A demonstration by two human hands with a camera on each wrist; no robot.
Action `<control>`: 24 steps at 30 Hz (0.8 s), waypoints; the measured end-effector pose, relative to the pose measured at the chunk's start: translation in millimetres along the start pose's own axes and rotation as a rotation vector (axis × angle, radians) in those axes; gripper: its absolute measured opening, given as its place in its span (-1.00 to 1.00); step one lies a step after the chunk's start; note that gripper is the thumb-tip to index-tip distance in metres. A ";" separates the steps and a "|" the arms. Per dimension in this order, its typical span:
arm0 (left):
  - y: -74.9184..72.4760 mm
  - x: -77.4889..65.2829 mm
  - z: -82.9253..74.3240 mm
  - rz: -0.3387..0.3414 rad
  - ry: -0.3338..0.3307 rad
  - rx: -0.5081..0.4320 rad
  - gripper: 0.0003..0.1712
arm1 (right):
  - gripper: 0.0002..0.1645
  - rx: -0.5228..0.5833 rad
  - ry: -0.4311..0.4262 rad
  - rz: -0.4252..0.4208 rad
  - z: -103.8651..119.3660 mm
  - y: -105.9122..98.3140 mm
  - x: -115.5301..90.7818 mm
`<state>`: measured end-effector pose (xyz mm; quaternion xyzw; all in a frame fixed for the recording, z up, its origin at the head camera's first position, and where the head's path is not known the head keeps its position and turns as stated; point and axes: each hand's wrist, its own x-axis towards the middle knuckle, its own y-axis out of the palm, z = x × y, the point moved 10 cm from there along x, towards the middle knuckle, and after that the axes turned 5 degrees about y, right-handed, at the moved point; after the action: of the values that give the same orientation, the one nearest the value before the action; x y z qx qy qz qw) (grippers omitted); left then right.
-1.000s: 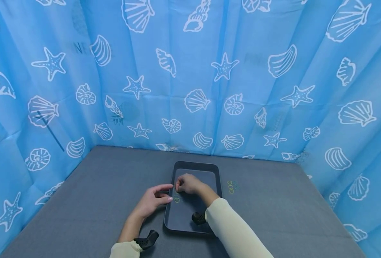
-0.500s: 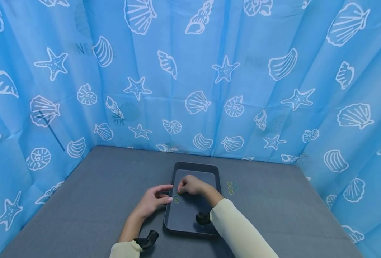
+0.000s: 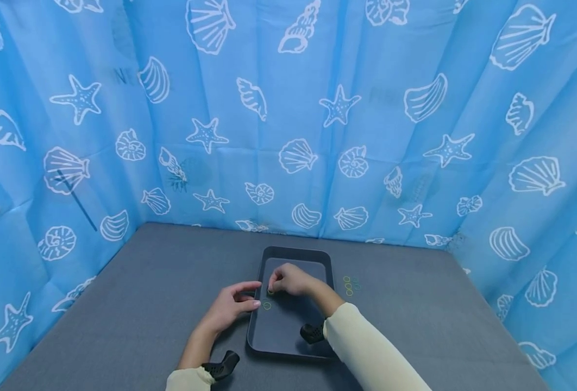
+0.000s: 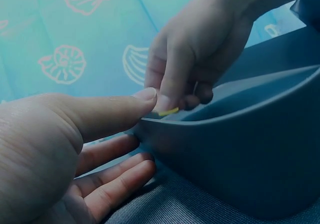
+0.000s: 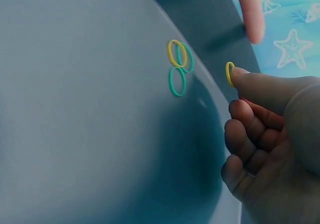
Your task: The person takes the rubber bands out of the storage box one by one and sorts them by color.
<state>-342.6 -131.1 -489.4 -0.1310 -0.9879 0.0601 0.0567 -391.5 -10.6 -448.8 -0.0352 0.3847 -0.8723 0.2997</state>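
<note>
A thin yellow rubber band [image 5: 229,74] is pinched between the thumb and forefinger of my right hand [image 3: 288,279], over the left part of a dark grey tray [image 3: 288,331]. Inside the tray, a yellow band [image 5: 173,53] overlaps a green band [image 5: 188,59], with another green band [image 5: 177,82] beside them. My left hand [image 3: 227,305] is at the tray's left wall. Its thumb [image 4: 115,113] reaches the rim near the right fingertips, while the other fingers extend loosely outside the wall. Whether those fingers touch the wall is unclear.
Several yellow and green bands [image 3: 349,285] lie on the grey cloth table [image 3: 415,326] to the right of the tray. A blue curtain [image 3: 313,125] with white shells and starfish surrounds the back and sides. Each wrist wears a black device [image 3: 222,365].
My right hand has shifted slightly right inside the tray, and the yellow band now shows under its fingertips. My left hand stays at the tray's left edge.
</note>
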 end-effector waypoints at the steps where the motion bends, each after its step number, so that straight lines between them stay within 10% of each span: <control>1: 0.1 0.1 -0.5 0.000 0.002 0.002 -0.45 | -0.84 0.002 -0.005 -0.007 1.2 -2.9 -1.5; 24: -1.5 1.8 4.1 -0.021 -0.020 0.063 -0.47 | -0.90 0.088 -0.028 -0.201 -17.6 -66.3 -61.6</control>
<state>-345.2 -132.5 -493.0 -0.1181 -0.9874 0.0921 0.0516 -379.1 69.5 -404.8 -0.0726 0.3362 -0.9135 0.2172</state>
